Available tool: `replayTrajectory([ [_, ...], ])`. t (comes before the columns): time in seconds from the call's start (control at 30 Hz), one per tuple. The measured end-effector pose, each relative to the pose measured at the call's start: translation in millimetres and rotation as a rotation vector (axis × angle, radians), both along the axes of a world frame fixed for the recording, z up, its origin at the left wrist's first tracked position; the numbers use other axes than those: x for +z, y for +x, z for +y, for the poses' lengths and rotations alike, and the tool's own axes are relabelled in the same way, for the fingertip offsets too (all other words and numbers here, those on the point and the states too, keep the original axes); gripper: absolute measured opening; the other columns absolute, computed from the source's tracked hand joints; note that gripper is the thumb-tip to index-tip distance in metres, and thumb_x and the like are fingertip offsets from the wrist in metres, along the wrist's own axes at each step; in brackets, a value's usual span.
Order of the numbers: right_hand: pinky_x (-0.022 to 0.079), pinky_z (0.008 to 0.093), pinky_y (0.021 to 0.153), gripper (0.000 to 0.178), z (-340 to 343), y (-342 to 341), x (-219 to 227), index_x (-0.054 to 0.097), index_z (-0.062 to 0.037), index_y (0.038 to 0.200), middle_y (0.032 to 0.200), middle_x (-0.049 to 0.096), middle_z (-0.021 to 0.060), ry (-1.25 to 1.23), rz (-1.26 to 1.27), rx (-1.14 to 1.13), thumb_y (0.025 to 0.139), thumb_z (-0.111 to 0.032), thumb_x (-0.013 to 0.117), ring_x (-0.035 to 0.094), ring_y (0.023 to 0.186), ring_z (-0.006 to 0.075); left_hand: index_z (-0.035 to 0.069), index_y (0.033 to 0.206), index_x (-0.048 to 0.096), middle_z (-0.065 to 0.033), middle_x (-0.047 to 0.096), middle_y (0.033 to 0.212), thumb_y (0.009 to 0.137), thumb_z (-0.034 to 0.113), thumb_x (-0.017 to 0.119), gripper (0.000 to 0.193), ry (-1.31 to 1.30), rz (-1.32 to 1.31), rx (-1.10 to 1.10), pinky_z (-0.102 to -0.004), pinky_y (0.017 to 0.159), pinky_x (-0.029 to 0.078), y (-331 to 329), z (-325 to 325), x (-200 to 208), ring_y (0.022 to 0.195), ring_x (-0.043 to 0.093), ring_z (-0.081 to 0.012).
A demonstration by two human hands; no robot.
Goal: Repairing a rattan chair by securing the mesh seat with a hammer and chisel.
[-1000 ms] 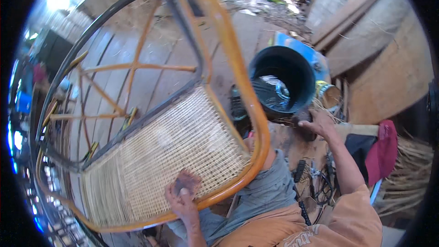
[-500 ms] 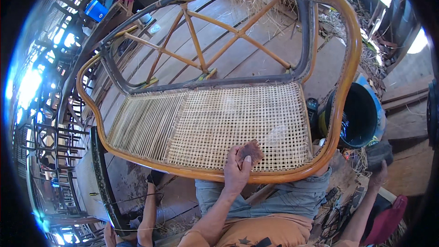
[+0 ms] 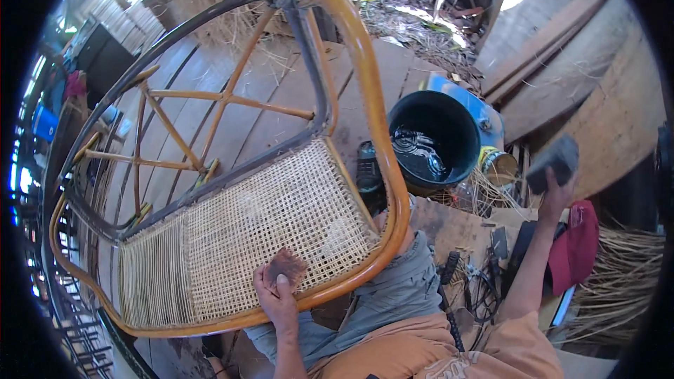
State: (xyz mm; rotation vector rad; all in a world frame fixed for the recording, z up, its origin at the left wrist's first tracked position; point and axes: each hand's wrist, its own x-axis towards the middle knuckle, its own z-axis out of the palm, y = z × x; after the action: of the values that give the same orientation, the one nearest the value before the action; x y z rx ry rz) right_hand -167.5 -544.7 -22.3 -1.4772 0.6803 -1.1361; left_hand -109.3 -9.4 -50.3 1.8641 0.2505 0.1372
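Observation:
A rattan bench frame (image 3: 380, 126) with a woven cane seat (image 3: 260, 228) lies across my lap. My left hand (image 3: 279, 305) pinches a ragged brown piece, like worn sandpaper (image 3: 286, 270), between thumb and fingers, just over the near edge of the weave. Whether that piece touches the cane I cannot tell. Out to the right, my right hand (image 3: 557, 200) is raised and closed on a dark grey block (image 3: 554, 163). The block is held up, apart from the bench. Glossy brown poles edge the seat, and the weave's left part has strands running one way only.
Right of the bench stands a black bucket (image 3: 465, 116) with liquid inside, a yellow can (image 3: 498, 166) beside it. Hand tools and cords (image 3: 484, 288) lie on the floor near my right leg. Beyond them are a red cloth item (image 3: 574, 247) and a rattan strip pile (image 3: 618, 291).
The view has turned right, so the bench sits further left. My right hand has moved the grey block away from the bucket, to the right. My left hand keeps the brown piece.

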Motion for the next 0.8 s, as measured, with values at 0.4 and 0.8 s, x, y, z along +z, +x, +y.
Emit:
replayTrajectory([
  [0.4,0.041,0.0322,0.093,0.057,-63,20,54,0.041,0.0028,0.125,0.117,0.052,0.0109,-0.616,0.068,-0.398,0.082,-0.020,0.072,0.051,0.104,0.0202,-0.004,0.126,0.039,-0.0120,0.047,0.117,0.088,0.011,0.054,0.043,-0.018,-0.017,0.034,-0.0312,0.096,0.039,-1,-6,-1,0.108,0.048,-0.0192],
  [0.8,0.038,0.0414,0.098,0.059,50,222,-146,0.049,0.0007,0.120,0.119,0.052,0.0255,-0.567,1.128,0.589,0.064,-0.010,0.065,0.047,0.115,0.0400,-0.002,0.125,0.036,-0.0114,0.049,0.113,0.086,0.004,0.056,0.044,0.150,-0.019,0.016,-0.0295,0.089,0.046,-7,-5,-4,0.103,0.053,-0.0178],
])
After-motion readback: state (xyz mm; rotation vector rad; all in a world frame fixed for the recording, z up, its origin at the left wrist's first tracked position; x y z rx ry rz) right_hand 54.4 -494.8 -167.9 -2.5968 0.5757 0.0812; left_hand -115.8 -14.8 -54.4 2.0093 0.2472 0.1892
